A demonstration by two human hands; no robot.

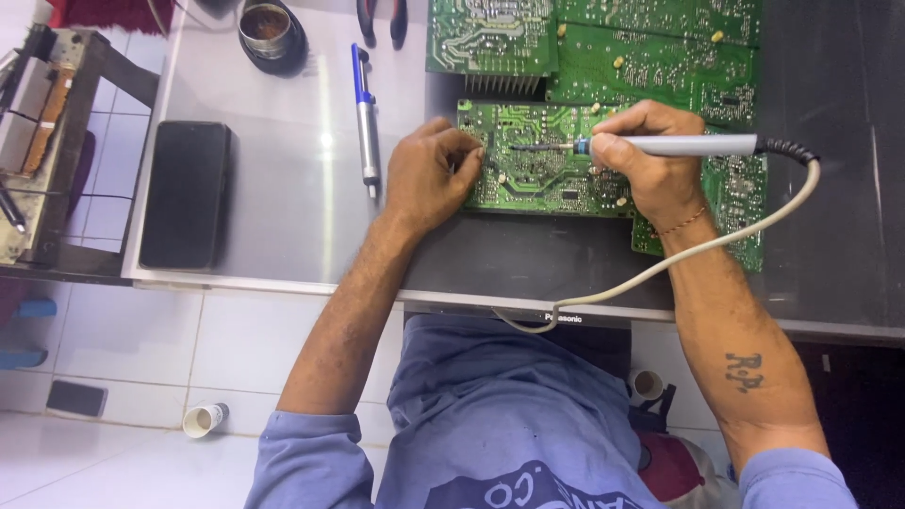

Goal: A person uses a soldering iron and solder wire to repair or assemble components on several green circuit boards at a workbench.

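Note:
A small green circuit board (pixel 537 184) lies on a flat dark panel, over larger green boards (pixel 650 57). My left hand (pixel 429 174) rests on the small board's left edge, fingers curled against it and pinching something too small to make out. My right hand (pixel 650 155) grips a grey soldering iron (pixel 693 145) like a pen. Its dark tip (pixel 533 148) points left across the board toward my left fingers. The iron's pale cord (pixel 716 245) loops down past my right wrist to the panel's near edge.
A blue and silver desoldering pump (pixel 366 118) lies left of my left hand. Farther left is a black phone (pixel 186 193). A round tin (pixel 267 28) and pliers handles (pixel 382 19) sit at the far edge. Tiled floor with a small white tube (pixel 205 418) lies below.

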